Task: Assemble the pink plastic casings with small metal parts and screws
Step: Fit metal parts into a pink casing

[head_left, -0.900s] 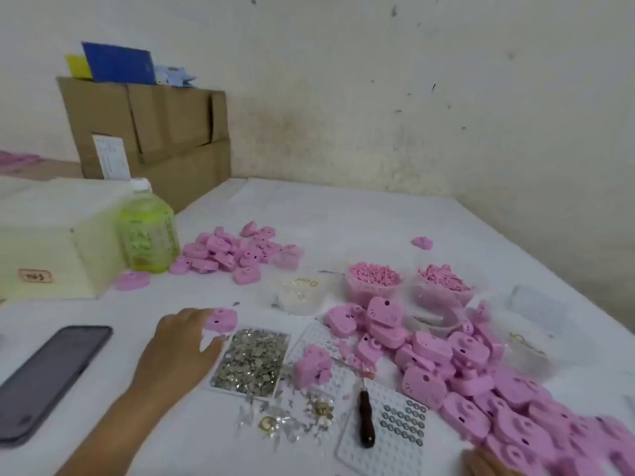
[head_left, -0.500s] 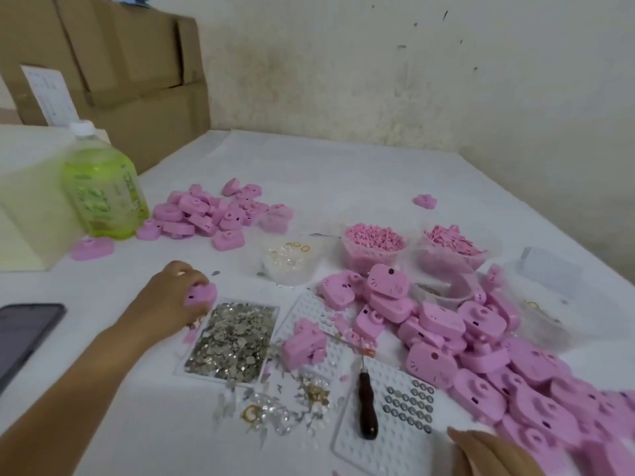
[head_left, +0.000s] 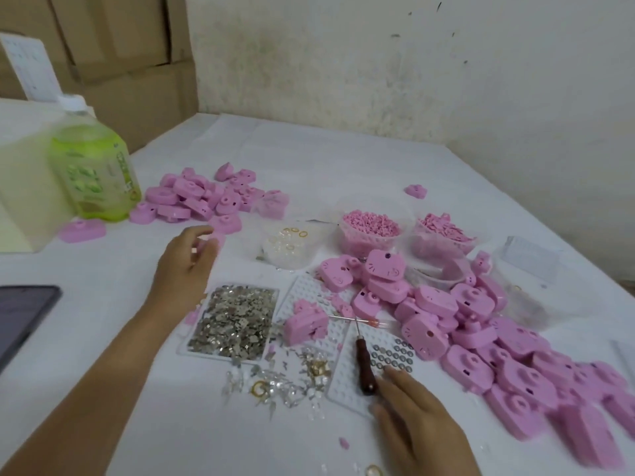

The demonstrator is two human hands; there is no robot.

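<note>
My left hand hovers, blurred, above the table between the tray of small metal parts and the left pile of pink casings. A pink casing shows at its curled fingertips. My right hand lies flat at the near edge of a white perforated tray, beside a brown-handled screwdriver and rows of washers. One pink casing sits on a second perforated tray. A big heap of pink casings spreads to the right.
A green bottle and a pale box stand at left, with a phone nearer me. Bowls of pink bits and a clear bowl of rings sit mid-table. Loose metal bits lie in front. Cardboard boxes stand behind.
My left hand picked a pink casing from the metal tray's corner and carried it up towards the left pile. My right hand came forward onto the perforated tray.
</note>
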